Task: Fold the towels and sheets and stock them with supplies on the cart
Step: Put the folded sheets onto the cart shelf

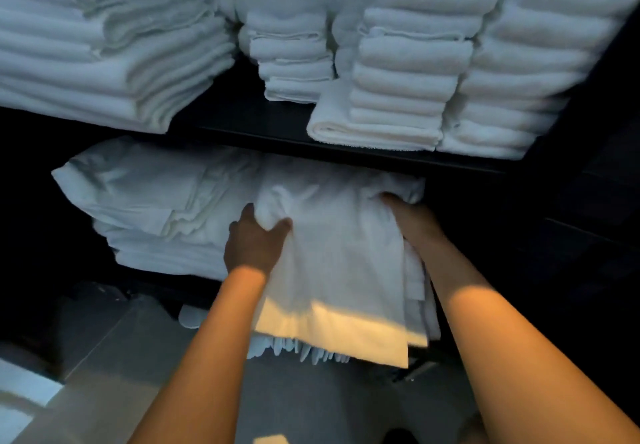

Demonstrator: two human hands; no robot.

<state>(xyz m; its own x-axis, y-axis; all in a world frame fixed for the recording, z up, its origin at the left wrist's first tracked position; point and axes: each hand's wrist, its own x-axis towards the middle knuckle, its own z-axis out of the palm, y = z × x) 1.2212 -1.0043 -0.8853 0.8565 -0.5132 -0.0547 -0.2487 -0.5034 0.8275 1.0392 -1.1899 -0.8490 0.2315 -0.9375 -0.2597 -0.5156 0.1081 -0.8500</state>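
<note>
Step in hand: a folded white sheet (332,270) is being slid onto the lower shelf (166,284) of the dark cart, judging from the grip and the overhang
Left hand (254,241): fingers and thumb curled into the sheet's left side, pinching a ridge of cloth near its far end
Right hand (408,215): pressed against the sheet's right edge near the far corner; fingertips are buried in the cloth, so how far it is closed cannot be told
Position of the sheet: lying between the two hands, its far half resting on the lower shelf, its near end hanging out past the shelf's front edge toward the person
Key relation: the sheet's long axis runs away from the person, straight into the shelf; both hands hold near the far end, the right reaching slightly deeper, so the push needed is forward along that axis
Neighbour: one stack of folded linen (152,208) touches the sheet on its left
Upper shelf (284,139): four stacks of folded towels (408,73) can be counted, side by side; layers are too blurred to count
Hands: two, both bare
Risk: the unsupported near end may sag or unfold if released early
</note>
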